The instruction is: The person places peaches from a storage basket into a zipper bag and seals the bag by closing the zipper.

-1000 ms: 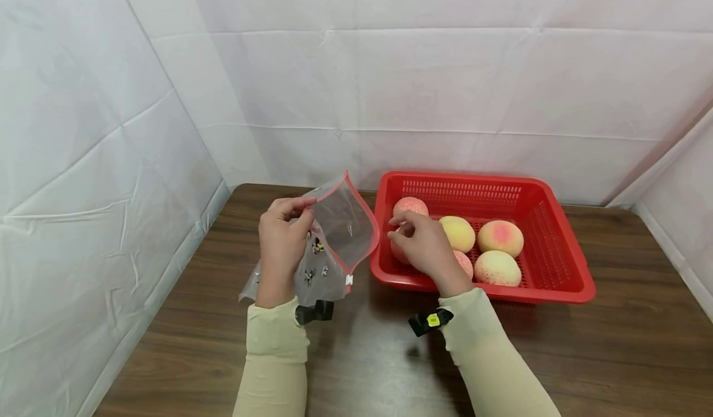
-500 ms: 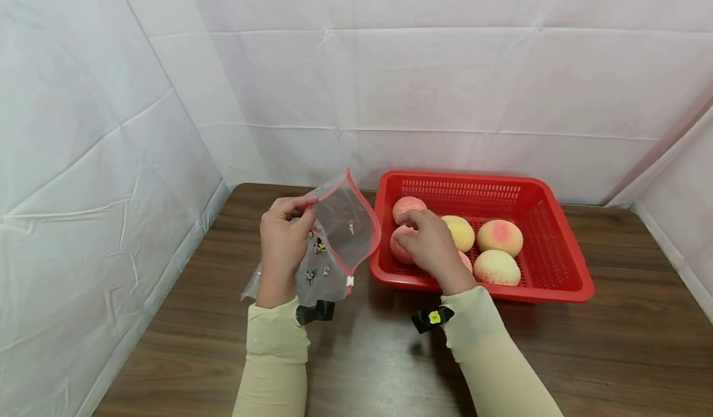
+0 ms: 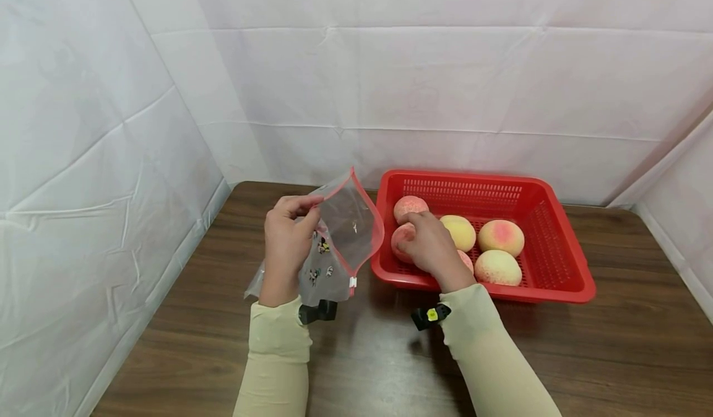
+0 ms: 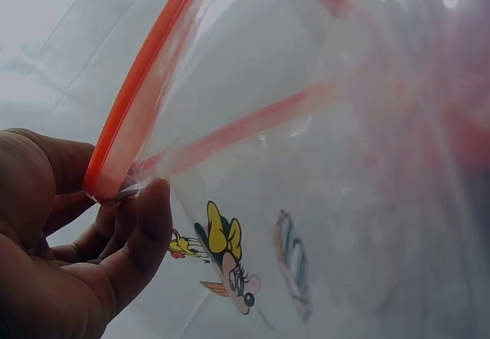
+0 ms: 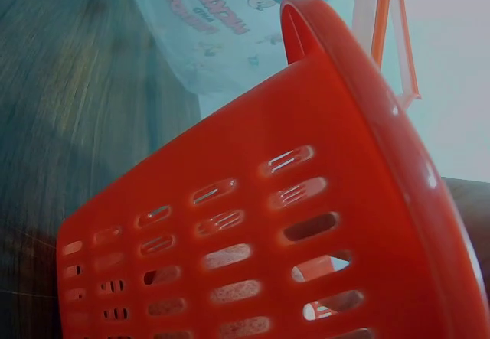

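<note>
My left hand (image 3: 286, 237) pinches the pink zip edge of a clear zip bag (image 3: 337, 287) printed with cartoon figures. The bag's mouth gapes towards the basket, and its white slider (image 3: 353, 282) sits at the near end of the zip. In the left wrist view, thumb and fingers of the left hand (image 4: 76, 255) hold the corner of the zip. Inside the red basket (image 3: 548, 294), my right hand (image 3: 433, 247) grips a pink peach (image 3: 400, 239) at the left end, thumb and forefinger curled round it. The basket wall (image 5: 207, 155) hides this hand in the right wrist view.
Around the right hand lie another pink peach (image 3: 411, 205), a yellow peach (image 3: 458, 232), a blushed peach (image 3: 501, 237), a pale peach (image 3: 498, 268) and a partly covered pink one (image 3: 465, 260). White cloth (image 3: 356, 77) hangs behind the wooden table (image 3: 367, 367).
My right hand has come down slightly and its fingers have closed round the left pink peach. The left hand and the bag have shifted a little to the right.
</note>
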`<state>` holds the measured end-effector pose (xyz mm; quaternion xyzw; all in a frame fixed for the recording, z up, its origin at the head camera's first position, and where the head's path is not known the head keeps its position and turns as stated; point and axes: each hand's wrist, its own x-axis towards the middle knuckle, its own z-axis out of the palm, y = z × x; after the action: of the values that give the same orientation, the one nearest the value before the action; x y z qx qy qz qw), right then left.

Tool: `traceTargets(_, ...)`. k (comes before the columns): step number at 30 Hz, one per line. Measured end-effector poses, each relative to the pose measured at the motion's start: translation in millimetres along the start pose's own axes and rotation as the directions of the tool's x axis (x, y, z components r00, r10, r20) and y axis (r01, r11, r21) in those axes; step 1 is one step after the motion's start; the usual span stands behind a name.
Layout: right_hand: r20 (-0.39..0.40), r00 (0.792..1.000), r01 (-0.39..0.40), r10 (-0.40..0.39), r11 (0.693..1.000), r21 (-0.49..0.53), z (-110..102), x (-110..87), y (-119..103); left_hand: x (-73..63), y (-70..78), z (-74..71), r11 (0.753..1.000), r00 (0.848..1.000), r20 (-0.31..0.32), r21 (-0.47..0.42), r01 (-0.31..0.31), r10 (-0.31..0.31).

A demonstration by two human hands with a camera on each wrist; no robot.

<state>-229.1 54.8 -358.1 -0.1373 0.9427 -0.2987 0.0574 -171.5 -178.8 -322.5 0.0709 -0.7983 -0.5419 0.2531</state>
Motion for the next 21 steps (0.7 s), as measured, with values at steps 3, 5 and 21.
traceTargets(3, 0.027, 1.0, -0.008, 0.009, 1.0, -0.016, 0.3, 0.8, 0.6, -0.1, 0.2, 0.0, 1.0, 1.0, 0.008, 0.005, 0.005, -0.005)
traceTargets(5, 0.044, 0.999, -0.008, 0.009, 1.0, -0.027, 0.6, 1.5, 1.0, -0.2, 0.3, 0.0, 1.0, 1.0, 0.009, 0.009, 0.004, -0.004)
traceTargets(21, 0.058, 0.998, 0.003, 0.005, 0.99, -0.139, 5.5, 2.3, 2.0, -1.6, 0.7, -0.2, 1.0, 0.999, 0.033, 0.021, -0.008, 0.007)
